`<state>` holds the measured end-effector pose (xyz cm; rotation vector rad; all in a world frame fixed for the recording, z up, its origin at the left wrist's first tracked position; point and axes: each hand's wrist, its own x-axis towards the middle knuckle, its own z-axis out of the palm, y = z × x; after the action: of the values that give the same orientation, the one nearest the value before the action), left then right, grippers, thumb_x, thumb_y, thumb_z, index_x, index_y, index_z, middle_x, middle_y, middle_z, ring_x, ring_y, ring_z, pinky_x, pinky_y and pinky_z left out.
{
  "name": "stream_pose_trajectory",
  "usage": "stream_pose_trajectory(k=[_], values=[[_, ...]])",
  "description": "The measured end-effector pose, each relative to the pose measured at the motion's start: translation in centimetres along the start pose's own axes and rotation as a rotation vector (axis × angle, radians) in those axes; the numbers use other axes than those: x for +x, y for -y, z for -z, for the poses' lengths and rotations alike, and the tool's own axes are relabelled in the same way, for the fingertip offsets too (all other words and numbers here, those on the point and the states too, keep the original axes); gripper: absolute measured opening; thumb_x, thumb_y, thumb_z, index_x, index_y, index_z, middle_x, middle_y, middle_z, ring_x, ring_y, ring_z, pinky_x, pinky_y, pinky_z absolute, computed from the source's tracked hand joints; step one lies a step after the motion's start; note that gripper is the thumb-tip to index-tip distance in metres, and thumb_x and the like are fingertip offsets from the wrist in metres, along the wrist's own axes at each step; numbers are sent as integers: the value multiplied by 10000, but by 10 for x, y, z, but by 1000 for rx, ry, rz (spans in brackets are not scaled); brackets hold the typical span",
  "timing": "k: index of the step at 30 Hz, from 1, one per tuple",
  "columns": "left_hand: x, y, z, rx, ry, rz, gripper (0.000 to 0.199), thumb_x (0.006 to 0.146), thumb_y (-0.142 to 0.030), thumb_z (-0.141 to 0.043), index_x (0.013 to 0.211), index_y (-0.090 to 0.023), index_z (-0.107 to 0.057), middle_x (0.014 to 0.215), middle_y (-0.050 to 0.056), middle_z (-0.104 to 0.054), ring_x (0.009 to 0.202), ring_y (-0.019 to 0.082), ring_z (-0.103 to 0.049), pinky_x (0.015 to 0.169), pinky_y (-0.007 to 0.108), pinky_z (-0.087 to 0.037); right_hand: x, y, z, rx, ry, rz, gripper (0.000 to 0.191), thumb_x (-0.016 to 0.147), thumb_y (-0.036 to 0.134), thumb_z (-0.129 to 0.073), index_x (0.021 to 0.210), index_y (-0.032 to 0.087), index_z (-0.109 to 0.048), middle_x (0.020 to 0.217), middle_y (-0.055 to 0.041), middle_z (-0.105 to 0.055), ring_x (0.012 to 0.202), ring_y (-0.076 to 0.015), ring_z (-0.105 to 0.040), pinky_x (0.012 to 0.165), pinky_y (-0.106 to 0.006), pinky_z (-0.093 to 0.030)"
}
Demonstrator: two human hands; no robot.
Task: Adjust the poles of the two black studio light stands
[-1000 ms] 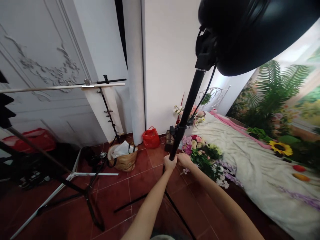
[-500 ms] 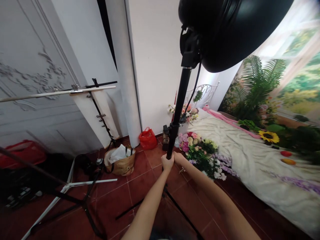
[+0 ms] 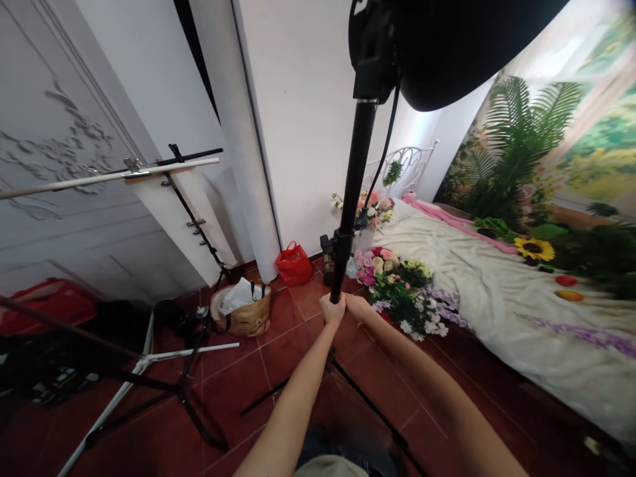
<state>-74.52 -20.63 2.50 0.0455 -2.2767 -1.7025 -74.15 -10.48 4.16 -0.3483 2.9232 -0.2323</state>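
Red tiles (image 3: 278, 351) spread below; I have the left fingers (image 3: 328, 307) wrapped around the pole (image 3: 352, 192), under its lamp (image 3: 447, 59). The right hand (image 3: 360, 309) is beside them; from here I can't tell its grip. Flowers (image 3: 395, 285) lie right, near the bed (image 3: 497, 298).

Grips black stand pole (image 3: 352, 179) in left hand (image 3: 332, 309), with right hand (image 3: 358, 307) close beside, fingers hidden. Above, carries large black lamp head (image 3: 447, 53), cable (image 3: 393, 119) trailing from it. Below, shows splayed legs (image 3: 370, 401) over red-tiled floor (image 3: 285, 315). Near left edge of cream-covered bed (image 3: 432, 245), includes heaped flowers (image 3: 385, 271); along far edge, sunflower (image 3: 534, 249). Leftward, includes basket (image 3: 253, 317) just beside red bag (image 3: 295, 265).
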Motion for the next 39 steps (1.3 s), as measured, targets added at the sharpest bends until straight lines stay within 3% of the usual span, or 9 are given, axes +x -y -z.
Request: stream_pose_trajectory(k=[6, 9, 15, 18, 23, 25, 28, 32, 39], values=[[-1, -3, 2, -37, 19, 37, 296, 663, -360, -567, 509, -108, -590, 495, 48, -553, 478, 116, -488, 451, 195, -330, 23, -11, 37, -120, 117, 39, 252, 563, 215, -726, 804, 173, -666, 880, -87, -678, 850, -238, -623, 739, -267, -448], [-1, -4, 1, -32, 7, 41, 281, 666, -342, -559, 510, -109, -588, 489, 42, -547, 471, 114, -483, 453, 197, -332, 26, -3, 46, -149, 88, 18, 168, 582, 189, -722, 740, 151, -676, 825, -106, -684, 814, -236, -626, 743, -271, -445], [-1, 2, -4, -2, -47, 45, 288, 669, -366, -542, 509, -130, -585, 497, 50, -546, 481, 129, -492, 467, 210, -350, -33, -2, 13, -114, -120, 24, 276, 844, 170, -428, 1020, 197, -638, 1133, -105, -607, 997, -202, -566, 873, -306, -398], [-1, 4, -5, -42, -67, 58, 299, 661, -381, -545, 482, -142, -557, 473, 39, -523, 463, 127, -478, 455, 207, -334, -69, -7, 8, 56, -349, -24, 279, 826, 154, -416, 925, 238, -662, 1243, -48, -538, 1041, -192, -538, 891, -317, -404], [-1, 4, -6, -99, -71, 40, 306, 649, -377, -556, 447, -153, -506, 435, 10, -480, 427, 108, -441, 435, 202, -308, -70, 27, 89, 711, -790, -19, 440, 789, 312, -528, 1210, 211, -450, 1213, -92, -530, 1092, -194, -511, 937, -355, -405], [0, 5, -6, -97, -54, 27, 291, 652, -363, -554, 456, -152, -514, 440, 10, -486, 428, 110, -453, 439, 204, -321, -52, 49, 131, 988, -805, 142, 580, 738, 368, -603, 1249, 223, -369, 1204, -86, -527, 1052, -177, -540, 895, -332, -442], [2, 9, -6, -98, 0, 29, 285, 656, -350, -556, 461, -145, -527, 439, 13, -496, 432, 117, -474, 442, 210, -336, -25, 74, 172, 1204, -763, 193, 448, 708, 421, -617, 1069, 182, -502, 965, -58, -629, 855, -162, -611, 777, -304, -493], [7, 11, 2, -171, 158, 77, 235, 638, -326, -591, 512, -130, -560, 446, 3, -507, 433, 117, -482, 438, 209, -348, -11, 80, 183, 1266, -549, 255, 334, 703, 470, -600, 670, 138, -571, 578, -16, -595, 507, -119, -556, 523, -248, -474], [0, 1, 30, -367, 357, -29, 321, 633, -387, -668, 824, -131, -630, 783, 57, -645, 704, 143, -587, 662, 243, -456, -20, 88, 179, 1236, -765, 147, 337, 689, 477, -629, 703, 144, -579, 615, -15, -596, 500, -98, -526, 482, -214, -436]])
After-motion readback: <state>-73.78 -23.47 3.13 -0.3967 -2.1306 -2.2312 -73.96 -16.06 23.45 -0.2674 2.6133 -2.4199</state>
